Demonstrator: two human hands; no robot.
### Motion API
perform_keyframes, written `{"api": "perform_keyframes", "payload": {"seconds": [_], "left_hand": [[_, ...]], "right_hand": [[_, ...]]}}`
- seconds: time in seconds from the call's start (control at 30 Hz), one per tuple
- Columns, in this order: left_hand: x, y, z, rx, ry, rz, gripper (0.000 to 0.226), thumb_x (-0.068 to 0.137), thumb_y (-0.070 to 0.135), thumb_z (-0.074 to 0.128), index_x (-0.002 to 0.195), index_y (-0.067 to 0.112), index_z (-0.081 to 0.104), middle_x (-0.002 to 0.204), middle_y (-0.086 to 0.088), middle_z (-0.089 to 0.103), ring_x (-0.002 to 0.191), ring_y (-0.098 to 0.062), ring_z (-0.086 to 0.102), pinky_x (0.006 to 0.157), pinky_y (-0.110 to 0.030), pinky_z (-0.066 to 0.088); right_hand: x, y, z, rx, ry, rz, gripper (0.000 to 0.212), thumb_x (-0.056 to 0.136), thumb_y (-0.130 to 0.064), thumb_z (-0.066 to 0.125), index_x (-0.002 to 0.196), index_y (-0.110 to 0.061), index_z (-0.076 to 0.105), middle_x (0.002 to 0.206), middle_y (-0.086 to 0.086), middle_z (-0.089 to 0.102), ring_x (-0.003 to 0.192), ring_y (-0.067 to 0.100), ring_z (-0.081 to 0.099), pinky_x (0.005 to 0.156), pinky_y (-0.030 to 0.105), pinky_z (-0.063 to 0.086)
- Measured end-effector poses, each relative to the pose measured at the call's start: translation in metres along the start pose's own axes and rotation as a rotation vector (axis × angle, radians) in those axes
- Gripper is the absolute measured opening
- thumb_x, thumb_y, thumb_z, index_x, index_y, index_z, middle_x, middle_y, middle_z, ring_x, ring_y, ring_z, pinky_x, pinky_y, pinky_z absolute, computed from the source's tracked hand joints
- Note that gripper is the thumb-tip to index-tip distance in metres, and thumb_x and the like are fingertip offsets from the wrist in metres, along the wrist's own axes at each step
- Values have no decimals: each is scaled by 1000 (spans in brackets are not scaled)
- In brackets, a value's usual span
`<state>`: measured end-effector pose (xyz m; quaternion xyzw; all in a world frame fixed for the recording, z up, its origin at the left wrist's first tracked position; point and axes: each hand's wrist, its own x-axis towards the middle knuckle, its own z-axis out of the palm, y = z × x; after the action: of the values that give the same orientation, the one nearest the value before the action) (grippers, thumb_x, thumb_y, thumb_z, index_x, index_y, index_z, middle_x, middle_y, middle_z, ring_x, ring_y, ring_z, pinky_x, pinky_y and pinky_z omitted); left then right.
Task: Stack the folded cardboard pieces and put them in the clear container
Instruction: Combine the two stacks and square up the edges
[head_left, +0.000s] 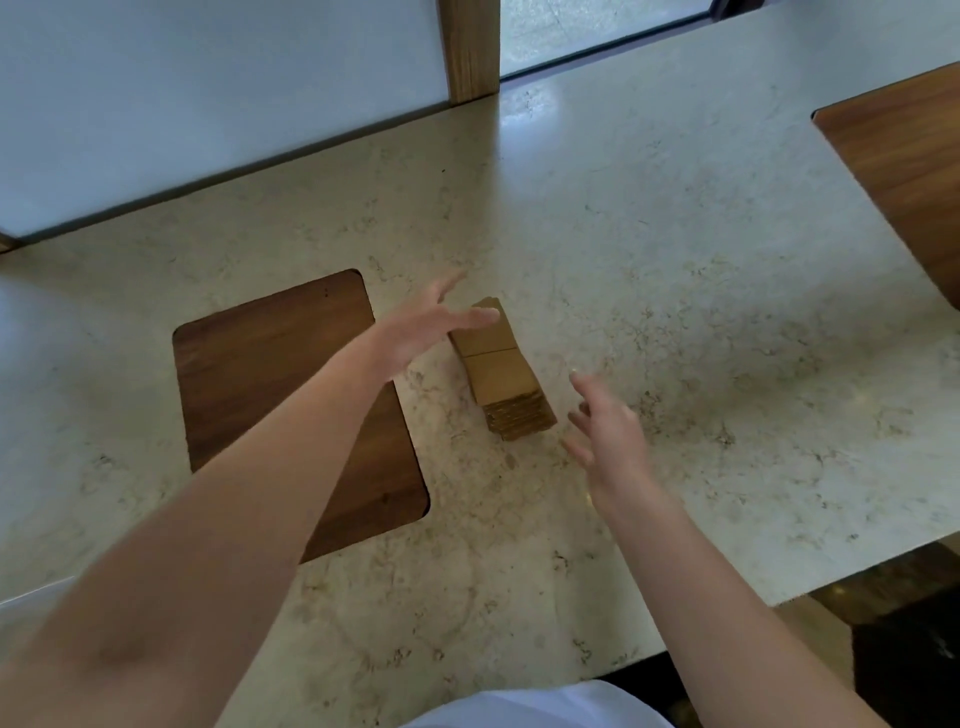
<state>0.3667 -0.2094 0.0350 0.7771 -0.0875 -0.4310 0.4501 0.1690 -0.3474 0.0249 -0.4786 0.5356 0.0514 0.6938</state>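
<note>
A stack of folded brown cardboard pieces stands on the pale marble counter, its layered edges facing me. My left hand hovers just left of the stack with fingers stretched out, fingertips over its far end. My right hand is spread open to the right of the stack, a short gap away. Neither hand holds anything. No clear container is in view.
A dark wooden inset panel lies in the counter left of the stack, partly under my left forearm. Another wooden panel sits at the far right. A wooden post and window line the back. The counter's edge runs at lower right.
</note>
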Motion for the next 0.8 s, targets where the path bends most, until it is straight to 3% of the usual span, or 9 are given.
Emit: {"api": "perform_keyframes", "payload": {"seconds": [0.07,0.17,0.23,0.3,0.4,0.5,0.6,0.7,0.8], "left_hand": [[17,8,-12,86,-182,-45,120,69,47,86,165,25,18,172,1,23,158,-21,20,115,-33,21],[42,15,-22,192,-380,-130,122,70,37,88,165,17,14,172,0,22,158,-20,20,116,-27,22],[53,16,-23,256,-454,-173,96,73,29,88,155,18,38,163,1,39,152,-19,35,111,-18,33],[60,12,-21,251,-531,-209,67,72,21,91,129,26,57,141,2,64,131,-14,60,93,-13,51],[62,6,-19,238,-526,-195,67,68,18,95,126,22,61,123,3,76,114,-11,71,90,-20,55],[62,7,-18,225,-499,-201,70,65,20,97,126,19,62,121,1,77,114,-16,71,92,-25,55],[58,3,-15,179,-499,-246,70,61,19,97,122,20,63,116,3,78,113,-16,72,89,-23,55],[50,-8,-8,107,-506,-292,74,60,20,96,122,27,58,121,8,72,111,-7,65,104,-24,40],[45,-23,-7,53,-444,-285,106,55,26,101,147,19,48,142,-1,63,134,-20,55,124,-42,29]], "right_hand": [[-8,16,-5,223,-67,177,76,88,-48,75,149,-16,44,150,11,48,128,23,55,105,49,50],[-11,24,6,410,-108,309,96,86,-43,78,162,-16,26,164,17,31,150,29,35,117,55,37],[-8,17,17,429,-139,295,84,89,-43,75,158,-15,35,158,13,42,147,26,39,121,55,32],[-4,11,26,431,-178,255,57,90,-41,75,138,-16,57,140,7,60,130,22,56,117,50,37],[1,10,36,396,-187,234,30,86,-39,79,109,-25,64,125,0,69,114,15,64,104,41,45],[5,12,44,349,-154,189,59,76,-41,88,124,-20,62,122,2,73,108,17,70,86,33,53],[10,20,47,269,-109,140,96,61,-37,98,143,-17,52,128,4,71,116,21,68,96,38,53],[13,26,45,288,-111,118,100,54,-32,101,141,-17,54,125,2,74,110,17,72,82,30,57],[20,28,41,335,-139,63,92,54,-25,101,136,-14,59,118,2,78,104,17,75,81,31,61]]}}
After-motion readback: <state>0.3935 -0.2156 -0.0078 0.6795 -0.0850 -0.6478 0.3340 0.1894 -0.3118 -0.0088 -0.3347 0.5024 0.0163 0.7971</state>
